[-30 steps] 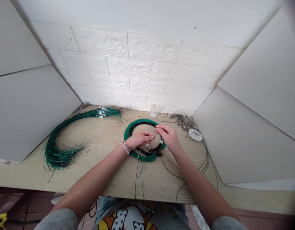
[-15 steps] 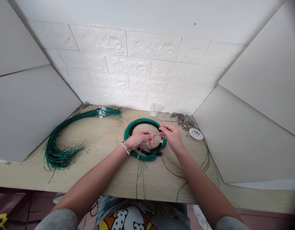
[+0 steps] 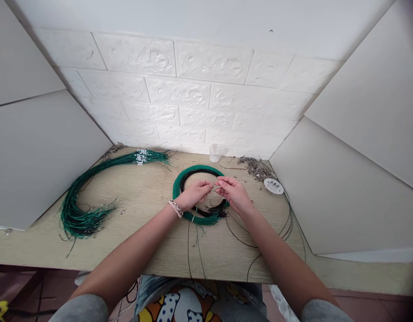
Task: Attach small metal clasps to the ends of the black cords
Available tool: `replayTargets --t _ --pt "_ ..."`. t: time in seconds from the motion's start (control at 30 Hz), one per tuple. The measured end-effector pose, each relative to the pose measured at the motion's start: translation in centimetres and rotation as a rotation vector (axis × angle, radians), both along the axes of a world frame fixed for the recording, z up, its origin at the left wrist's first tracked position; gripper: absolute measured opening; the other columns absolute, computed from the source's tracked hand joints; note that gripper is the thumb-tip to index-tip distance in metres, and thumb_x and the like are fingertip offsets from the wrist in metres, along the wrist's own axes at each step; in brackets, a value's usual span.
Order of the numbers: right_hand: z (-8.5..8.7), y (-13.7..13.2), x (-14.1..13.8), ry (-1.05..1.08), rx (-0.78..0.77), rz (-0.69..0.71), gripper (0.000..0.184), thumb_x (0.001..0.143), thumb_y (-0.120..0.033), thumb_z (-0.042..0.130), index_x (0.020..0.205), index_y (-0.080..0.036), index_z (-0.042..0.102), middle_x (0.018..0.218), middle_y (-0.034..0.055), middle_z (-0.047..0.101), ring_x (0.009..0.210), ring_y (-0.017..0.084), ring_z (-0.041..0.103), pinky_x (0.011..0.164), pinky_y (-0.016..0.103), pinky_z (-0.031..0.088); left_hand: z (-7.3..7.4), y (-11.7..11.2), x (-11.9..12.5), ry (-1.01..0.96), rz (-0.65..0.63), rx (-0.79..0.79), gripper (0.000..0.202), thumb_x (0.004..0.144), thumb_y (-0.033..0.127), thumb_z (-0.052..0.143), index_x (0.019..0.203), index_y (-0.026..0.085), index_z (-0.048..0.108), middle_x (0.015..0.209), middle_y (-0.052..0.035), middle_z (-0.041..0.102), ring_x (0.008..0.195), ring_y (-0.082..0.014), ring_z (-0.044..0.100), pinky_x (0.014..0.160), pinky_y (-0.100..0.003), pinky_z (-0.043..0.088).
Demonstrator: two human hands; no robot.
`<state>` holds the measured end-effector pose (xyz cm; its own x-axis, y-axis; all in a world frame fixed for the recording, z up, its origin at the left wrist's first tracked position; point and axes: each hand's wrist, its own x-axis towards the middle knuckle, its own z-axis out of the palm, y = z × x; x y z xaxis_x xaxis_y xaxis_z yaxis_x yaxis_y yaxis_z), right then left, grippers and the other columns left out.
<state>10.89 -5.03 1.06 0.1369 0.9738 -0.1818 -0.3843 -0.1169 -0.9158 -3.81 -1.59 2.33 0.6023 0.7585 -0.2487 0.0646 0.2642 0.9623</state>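
My left hand has thumb and forefinger pinched on a thin wire, of which only a short bit shows between the hands. Close beside it, my right hand also pinches at the fingertips, on what looks like the wire's fine end; the detail is tiny. Both hands hover over a ring-shaped coil of green and black wires, bound with white ties. The coil's cut ends bunch together below my fingers. Two thin wire lengths hang from near my left hand toward the table's front edge.
A curved bundle of green wires with white connectors lies at left. At the back are a clear plastic cup, a thin stick and a heap of grey scraps. A white round piece stands right, dark wires trailing beside it.
My right hand has moved left and slightly down, bringing its fingertips nearer my left hand's. The white connector seen under my left fingers is now hidden. The hanging wires have shifted a little.
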Motion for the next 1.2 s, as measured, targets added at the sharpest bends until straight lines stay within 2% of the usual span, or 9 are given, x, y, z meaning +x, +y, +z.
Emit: replayTargets --t 0.13,0.23,0.33,0.47,0.63,0.73,1.03,1.1,1.2 --pt "-0.2 0.0 0.1 -0.011 -0.001 -0.009 0.034 0.059 -0.031 0.071 0.088 -0.018 0.059 0.079 0.0020 0.067 0.054 0.007 0.058 0.061 0.024 0.050 0.1 0.1 -0.1 -0.031 0.009 -0.014 0.026 0.075 0.038 0.057 0.075 0.014 0.048 0.053 0.0075 0.030 0.043 -0.0029 0.021 0.039 -0.018 0.014" --pt "-0.3 0.1 0.1 -0.072 0.027 -0.004 0.036 0.061 -0.033 0.070 0.092 -0.019 0.058 0.084 0.0027 0.068 0.054 0.008 0.059 0.062 0.026 0.051 0.2 0.1 -0.1 -0.110 0.059 -0.057 0.026 0.072 0.036 0.061 0.075 0.014 0.049 0.061 0.0047 0.040 0.045 -0.0022 0.027 0.039 -0.016 0.016" --pt "-0.3 0.1 -0.2 -0.210 0.123 -0.015 0.036 0.065 -0.035 0.067 0.095 -0.018 0.057 0.086 0.0042 0.067 0.067 0.013 0.062 0.065 0.029 0.052 0.2 0.1 -0.1 -0.171 0.078 -0.096 0.030 0.070 0.038 0.064 0.081 0.012 0.055 0.076 -0.0013 0.052 0.049 -0.0017 0.033 0.039 -0.015 0.019" --pt "-0.4 -0.3 -0.7 -0.497 0.280 -0.068 0.027 0.073 -0.034 0.059 0.095 -0.019 0.060 0.092 0.0061 0.066 0.085 0.019 0.062 0.069 0.032 0.052 0.3 0.1 0.0 -0.241 0.059 -0.147 0.033 0.066 0.036 0.068 0.083 0.010 0.057 0.088 -0.0045 0.056 0.052 -0.0010 0.036 0.039 -0.015 0.018" --pt "-0.3 -1.0 -0.7 -0.945 0.359 -0.120 0.024 0.079 -0.030 0.050 0.097 -0.027 0.065 0.097 0.0023 0.066 0.086 0.021 0.062 0.081 0.037 0.046 0.1 0.1 0.0 -0.169 0.046 -0.073 0.032 0.070 0.039 0.064 0.083 0.011 0.058 0.062 0.0023 0.049 0.045 -0.0016 0.031 0.039 -0.016 0.017" --pt "-0.3 -1.1 -0.6 -1.063 0.327 -0.116 0.026 0.080 -0.029 0.047 0.100 -0.029 0.064 0.098 0.0018 0.066 0.084 0.022 0.062 0.079 0.037 0.045 -0.1 0.0 0.1 -0.104 0.038 0.001 0.029 0.072 0.039 0.061 0.080 0.012 0.057 0.055 0.0042 0.044 0.043 -0.0024 0.029 0.039 -0.016 0.017" --pt "-0.3 -0.8 -0.5 -1.003 0.269 -0.101 0.020 0.076 -0.030 0.050 0.082 -0.023 0.068 0.086 0.0037 0.067 0.069 0.018 0.060 0.074 0.035 0.045 -0.2 -0.2 0.3 -0.021 0.059 0.070 0.025 0.074 0.038 0.058 0.078 0.014 0.055 0.056 0.0040 0.045 0.045 -0.0042 0.033 0.041 -0.017 0.021" --pt "-0.4 -0.6 -0.5 -0.862 0.223 -0.084 0.018 0.074 -0.031 0.055 0.080 -0.021 0.068 0.083 0.0042 0.067 0.070 0.018 0.060 0.073 0.034 0.046 0.0 -0.2 0.3 0.003 0.077 0.085 0.023 0.075 0.037 0.056 0.076 0.015 0.054 0.053 0.0050 0.042 0.043 -0.0041 0.031 0.041 -0.018 0.019" --pt "-0.4 -0.2 -0.5 -0.454 0.068 0.010 0.019 0.068 -0.033 0.062 0.080 -0.018 0.067 0.076 0.0043 0.067 0.070 0.017 0.062 0.068 0.032 0.049 0.3 -0.3 0.3 0.053 0.104 0.125 0.020 0.076 0.035 0.054 0.074 0.015 0.053 0.049 0.0060 0.037 0.041 -0.0041 0.028 0.039 -0.019 0.017"
